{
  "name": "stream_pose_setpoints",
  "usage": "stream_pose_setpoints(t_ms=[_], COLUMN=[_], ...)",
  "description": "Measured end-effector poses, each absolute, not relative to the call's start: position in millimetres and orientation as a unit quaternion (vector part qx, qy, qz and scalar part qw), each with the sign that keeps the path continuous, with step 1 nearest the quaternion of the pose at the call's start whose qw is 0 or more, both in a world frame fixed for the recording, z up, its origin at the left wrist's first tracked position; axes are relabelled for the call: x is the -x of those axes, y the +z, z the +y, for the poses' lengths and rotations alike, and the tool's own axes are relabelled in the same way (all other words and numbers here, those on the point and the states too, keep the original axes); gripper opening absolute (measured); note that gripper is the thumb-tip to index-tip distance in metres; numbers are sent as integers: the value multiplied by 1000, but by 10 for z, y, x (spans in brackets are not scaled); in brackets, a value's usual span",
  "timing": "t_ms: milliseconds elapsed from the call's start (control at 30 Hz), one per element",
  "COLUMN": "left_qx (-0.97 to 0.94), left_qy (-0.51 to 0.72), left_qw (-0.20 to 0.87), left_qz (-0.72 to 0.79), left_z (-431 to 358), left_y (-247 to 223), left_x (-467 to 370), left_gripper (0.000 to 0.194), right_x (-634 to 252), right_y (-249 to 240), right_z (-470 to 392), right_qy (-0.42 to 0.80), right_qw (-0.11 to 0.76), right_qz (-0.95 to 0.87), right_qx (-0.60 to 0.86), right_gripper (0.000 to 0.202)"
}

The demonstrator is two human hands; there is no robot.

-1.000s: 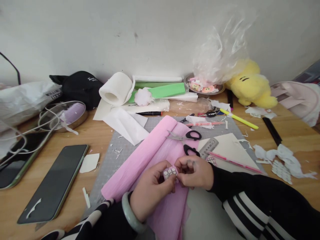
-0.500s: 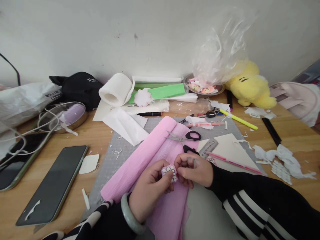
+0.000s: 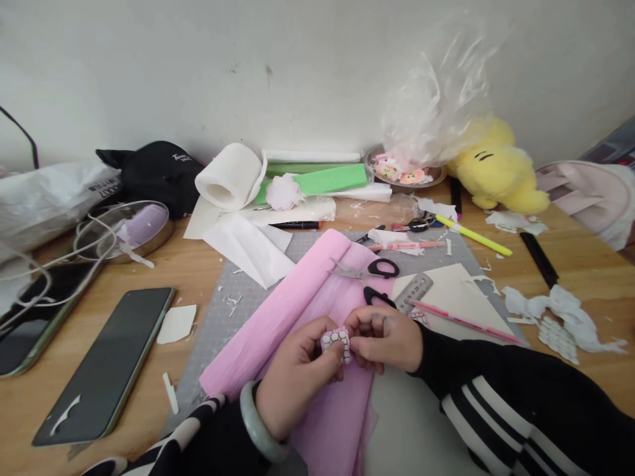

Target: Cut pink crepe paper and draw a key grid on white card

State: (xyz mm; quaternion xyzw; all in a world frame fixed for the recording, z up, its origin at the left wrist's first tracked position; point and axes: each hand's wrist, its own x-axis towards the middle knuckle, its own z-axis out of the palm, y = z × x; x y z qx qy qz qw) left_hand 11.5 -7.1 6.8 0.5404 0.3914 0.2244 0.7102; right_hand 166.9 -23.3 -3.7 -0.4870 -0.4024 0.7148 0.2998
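Above the pink crepe paper (image 3: 278, 317), my left hand (image 3: 302, 370) pinches a small pink piece (image 3: 335, 338) with white, black-outlined pads. My right hand (image 3: 387, 336) has its fingers closed against the right edge of that same piece. Just beyond my right hand, black-handled scissors (image 3: 381, 268) lie with parted blades on the crepe paper. A metal ruler (image 3: 415, 291) and a pink pen (image 3: 469, 322) rest on cream card (image 3: 449, 284) to the right.
A phone (image 3: 106, 363) lies at the left, near a bowl (image 3: 166, 235) with a purple roll. Behind are a white paper roll (image 3: 229, 177), green paper (image 3: 330, 180) and a yellow plush toy (image 3: 496, 168). White scraps (image 3: 570, 314) lie at the right.
The small piece has tilted slightly between my fingers, and my right fingertips have shifted a little along its edge. Everything else lies as before.
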Motion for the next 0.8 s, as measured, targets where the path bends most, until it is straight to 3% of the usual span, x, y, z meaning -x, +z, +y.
stream_pose_setpoints(t_ms=[500,800], left_qx=[-580,-541], left_qy=[199,227], left_qw=[686,723], left_qz=[392,365], left_z=[-93,-89], left_y=[39,26], left_x=[-112,-103], left_gripper=[18,18], right_x=[-1640,-1651], right_y=[-32,-88], right_z=[-272,-220], right_qy=[662,696], right_qw=[297,325], right_qz=[-445,-388], right_qx=[525,509], right_gripper=[5,7])
